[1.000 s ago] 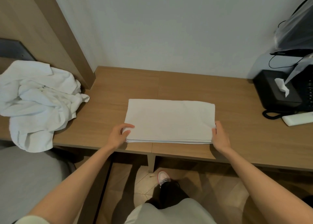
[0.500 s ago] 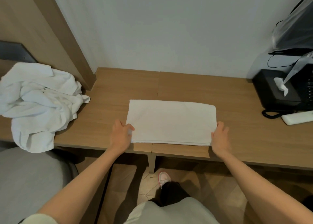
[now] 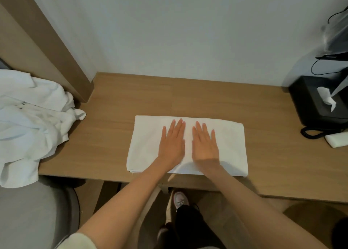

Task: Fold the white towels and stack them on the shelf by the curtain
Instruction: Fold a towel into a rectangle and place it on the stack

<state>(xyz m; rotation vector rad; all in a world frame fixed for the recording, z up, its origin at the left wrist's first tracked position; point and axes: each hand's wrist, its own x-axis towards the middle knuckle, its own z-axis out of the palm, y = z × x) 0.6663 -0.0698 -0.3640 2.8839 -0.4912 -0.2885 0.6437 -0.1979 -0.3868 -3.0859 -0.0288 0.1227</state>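
Both the left hand (image 3: pixel 172 141) and right hand (image 3: pixel 204 143) lie flat, fingers straight, pressing the folded towel (image 3: pixel 229 147) at the table's (image 3: pixel 113 135) near edge; uneven pushing could slide layers askew or off.

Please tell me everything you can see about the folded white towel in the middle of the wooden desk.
The folded towel is plain white, soft-looking cloth, folded into a flat rectangle, long side running left to right. Layers show at its near left corner. It lies on the wooden desk, close to the front edge. The left hand and the right hand rest flat on its middle, side by side, fingers straight, pointing toward the wall.
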